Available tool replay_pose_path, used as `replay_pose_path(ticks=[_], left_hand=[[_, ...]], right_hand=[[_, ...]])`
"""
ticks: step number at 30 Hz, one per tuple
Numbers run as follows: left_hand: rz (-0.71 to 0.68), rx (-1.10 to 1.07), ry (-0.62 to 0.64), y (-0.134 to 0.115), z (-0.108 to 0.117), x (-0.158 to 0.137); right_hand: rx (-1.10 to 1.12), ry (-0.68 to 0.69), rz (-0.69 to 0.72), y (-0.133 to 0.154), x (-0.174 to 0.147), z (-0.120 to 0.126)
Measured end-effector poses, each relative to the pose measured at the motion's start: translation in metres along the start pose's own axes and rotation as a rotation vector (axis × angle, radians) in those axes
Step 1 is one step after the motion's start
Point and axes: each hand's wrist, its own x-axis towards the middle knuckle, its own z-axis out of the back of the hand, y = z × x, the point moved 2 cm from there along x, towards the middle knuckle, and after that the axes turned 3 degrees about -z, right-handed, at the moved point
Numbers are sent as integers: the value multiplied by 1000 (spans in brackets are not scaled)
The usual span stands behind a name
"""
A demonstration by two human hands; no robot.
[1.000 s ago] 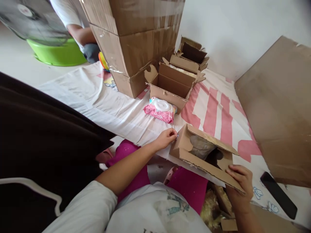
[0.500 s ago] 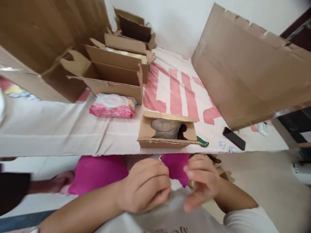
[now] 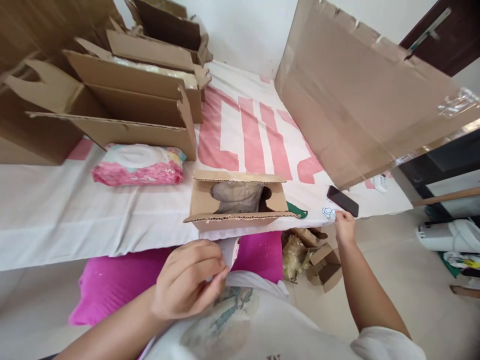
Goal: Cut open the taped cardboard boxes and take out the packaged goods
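Note:
My left hand (image 3: 193, 280) is curled closed in front of my shirt, below the table's edge. By its fingertips shows a pale, thin piece (image 3: 229, 250); whether the fingers grip it I cannot tell. At the table's front edge, the closed fingers of my right hand (image 3: 345, 227) are against or just beside the near side of a black phone (image 3: 343, 201); anything inside them is hidden. A small open cardboard box (image 3: 240, 222) stands between the hands at the table edge, with a grey wrapped item (image 3: 240, 197) inside. Some green material (image 3: 298, 210) pokes out at its right.
Several open cardboard boxes (image 3: 127, 127) stand at the left behind a pink wipes pack (image 3: 138, 167). A large cardboard panel (image 3: 360, 95) rises at the right. Below the table are a magenta cloth-like surface (image 3: 260, 255) and a small open carton (image 3: 324, 267) on the floor.
My right hand has moved from before my body out to the right, to the phone. The left hand stays curled near my shirt. The view has shifted right.

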Motion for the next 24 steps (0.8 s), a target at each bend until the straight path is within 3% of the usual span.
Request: replay_pose_path(ticks=[6, 10, 11, 13, 16, 19, 21, 24], left_hand=[[63, 140, -136, 19, 12, -15], [254, 342, -402, 38, 23, -20], [325, 331, -394, 42, 24, -19], [377, 241, -261, 44, 25, -15], [182, 101, -19, 38, 21, -10], [49, 139, 53, 32, 17, -10], [56, 226, 37, 32, 13, -12], [63, 301, 18, 34, 8, -14]], right_hand=[[-292, 104, -146, -34, 5, -6], [-374, 74, -23, -19, 9, 0], [-369, 66, 40, -11, 9, 0], [-299, 32, 223, 13, 5, 0], [-58, -40, 608, 63, -14, 2], [186, -1, 916, 122, -45, 13], [324, 147, 1073, 161, -68, 19], [347, 531, 1309, 208, -100, 16]])
